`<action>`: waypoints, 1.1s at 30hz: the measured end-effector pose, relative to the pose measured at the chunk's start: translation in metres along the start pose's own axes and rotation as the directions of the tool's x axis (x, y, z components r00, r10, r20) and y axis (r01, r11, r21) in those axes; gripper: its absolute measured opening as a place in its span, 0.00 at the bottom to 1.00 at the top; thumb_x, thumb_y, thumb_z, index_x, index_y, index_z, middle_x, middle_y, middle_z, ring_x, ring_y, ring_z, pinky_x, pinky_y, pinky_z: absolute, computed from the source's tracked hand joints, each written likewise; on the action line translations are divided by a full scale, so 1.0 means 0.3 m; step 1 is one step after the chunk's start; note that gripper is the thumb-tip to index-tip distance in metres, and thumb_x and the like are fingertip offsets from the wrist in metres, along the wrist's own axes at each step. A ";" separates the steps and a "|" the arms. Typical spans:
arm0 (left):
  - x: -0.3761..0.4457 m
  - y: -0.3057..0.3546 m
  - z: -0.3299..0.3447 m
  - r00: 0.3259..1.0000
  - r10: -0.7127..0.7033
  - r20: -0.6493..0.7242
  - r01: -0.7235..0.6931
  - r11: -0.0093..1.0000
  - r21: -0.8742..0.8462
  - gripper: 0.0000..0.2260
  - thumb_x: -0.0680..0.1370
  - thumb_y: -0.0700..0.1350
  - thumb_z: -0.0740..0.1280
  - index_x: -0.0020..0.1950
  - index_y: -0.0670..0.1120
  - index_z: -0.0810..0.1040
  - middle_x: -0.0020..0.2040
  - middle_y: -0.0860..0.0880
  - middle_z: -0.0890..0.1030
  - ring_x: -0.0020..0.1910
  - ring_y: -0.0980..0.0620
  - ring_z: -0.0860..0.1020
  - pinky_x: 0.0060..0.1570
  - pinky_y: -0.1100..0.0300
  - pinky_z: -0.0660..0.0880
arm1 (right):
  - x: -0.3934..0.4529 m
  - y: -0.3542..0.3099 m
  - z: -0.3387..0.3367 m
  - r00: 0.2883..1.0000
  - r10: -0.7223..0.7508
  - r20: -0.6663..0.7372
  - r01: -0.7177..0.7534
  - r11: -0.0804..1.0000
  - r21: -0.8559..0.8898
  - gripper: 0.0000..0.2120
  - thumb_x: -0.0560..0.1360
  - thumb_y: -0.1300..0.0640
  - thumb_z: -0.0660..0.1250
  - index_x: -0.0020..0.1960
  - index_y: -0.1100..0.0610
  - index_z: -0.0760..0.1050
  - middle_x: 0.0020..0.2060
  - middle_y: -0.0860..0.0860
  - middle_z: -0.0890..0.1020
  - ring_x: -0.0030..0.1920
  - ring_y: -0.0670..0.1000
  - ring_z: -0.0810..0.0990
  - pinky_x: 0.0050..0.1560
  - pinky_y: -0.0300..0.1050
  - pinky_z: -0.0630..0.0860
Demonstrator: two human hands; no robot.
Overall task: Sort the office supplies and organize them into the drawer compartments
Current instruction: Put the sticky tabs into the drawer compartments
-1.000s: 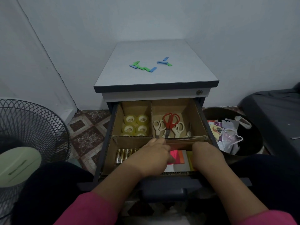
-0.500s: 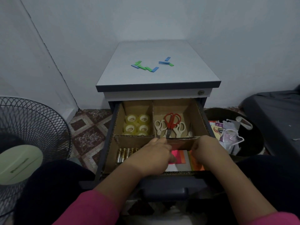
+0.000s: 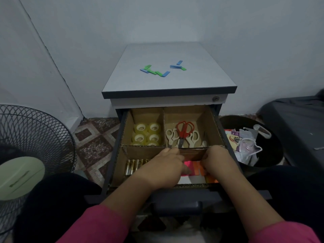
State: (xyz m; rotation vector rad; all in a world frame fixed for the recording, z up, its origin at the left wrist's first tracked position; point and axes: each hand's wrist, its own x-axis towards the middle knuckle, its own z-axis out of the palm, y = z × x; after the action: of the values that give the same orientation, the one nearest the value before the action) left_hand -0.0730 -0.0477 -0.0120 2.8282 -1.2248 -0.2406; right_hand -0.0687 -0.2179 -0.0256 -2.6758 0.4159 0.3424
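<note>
Both hands have barely shifted since the earlier frames: right hand (image 3: 220, 161) has slid a little up and left onto the cardboard divider, more orange note paper now showing lower right of it; left hand (image 3: 165, 168) stays put over the front middle of the drawer (image 3: 115, 165).

Left of frame: black mesh fan (image 3: 33, 137) with pale green hub, patterned floor tiles beside it. Dark-clothed knees fill both lower corners.

Center: grey cabinet top (image 3: 168, 53) with loose green and blue clips (image 3: 155, 71) in two small clusters, upper center. Below it, open drawer lined with cardboard compartments. Back left compartment: tape rolls (image 3: 147, 134), packed together. Back right compartment: scissors (image 3: 183, 133), one red-handled pair lying on top of cream-handled pairs. Front left compartment: batteries (image 3: 135, 166) in a row, partly hidden by the left wrist.

Left hand: fingers curled down, tips at the pink sticky notes (image 3: 190, 166) in the front right compartment; whether it actually grips them, cannot tell. Right hand: fingers curled over the cardboard divider (image 3: 192, 153), knuckles up, gripping its top edge. Pink, orange notes sit between and under the two hands. Pink sleeves at bottom edge.

Right of frame: black bin (image 3: 228, 121) with plastic packaging inside, dark cover at far right.
</note>
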 end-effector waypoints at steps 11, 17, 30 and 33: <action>0.001 0.001 0.001 1.000 0.007 -0.016 -0.007 1.000 0.000 0.23 0.79 0.38 0.59 0.69 0.60 0.71 0.52 0.51 0.74 0.54 0.50 0.64 0.52 0.57 0.57 | -0.037 -0.031 -0.077 0.964 -0.015 0.264 0.070 0.977 -0.201 0.19 0.76 0.58 0.64 0.66 0.51 0.74 0.62 0.54 0.76 0.60 0.54 0.76 0.60 0.50 0.76; -0.001 0.001 0.003 1.000 0.010 -0.026 -0.010 1.000 -0.001 0.23 0.79 0.38 0.59 0.69 0.60 0.71 0.53 0.51 0.75 0.55 0.50 0.65 0.53 0.57 0.58 | -0.049 -0.035 -0.062 0.969 -0.010 0.246 0.056 0.981 -0.183 0.19 0.73 0.56 0.69 0.63 0.47 0.75 0.58 0.52 0.77 0.58 0.54 0.77 0.58 0.52 0.77; 0.001 -0.003 0.010 1.000 0.001 -0.018 -0.001 1.000 -0.015 0.23 0.79 0.38 0.59 0.69 0.60 0.71 0.53 0.51 0.75 0.55 0.50 0.65 0.57 0.56 0.61 | -0.064 -0.030 -0.049 0.987 -0.053 0.154 0.077 0.986 -0.151 0.18 0.71 0.57 0.69 0.60 0.48 0.77 0.53 0.51 0.80 0.53 0.53 0.79 0.54 0.50 0.78; 0.000 -0.005 0.009 1.000 0.001 -0.013 -0.002 1.000 -0.021 0.22 0.79 0.38 0.59 0.69 0.60 0.71 0.53 0.51 0.75 0.55 0.49 0.65 0.57 0.55 0.62 | -0.063 -0.027 -0.057 0.985 -0.055 0.165 0.083 0.982 -0.168 0.16 0.73 0.58 0.67 0.60 0.49 0.77 0.54 0.52 0.79 0.53 0.53 0.79 0.54 0.49 0.78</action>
State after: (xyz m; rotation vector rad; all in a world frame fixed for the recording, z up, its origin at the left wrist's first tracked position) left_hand -0.0723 -0.0467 -0.0148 2.8068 -1.2147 -0.2336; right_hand -0.0805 -0.2136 -0.0020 -2.7967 0.2537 0.5925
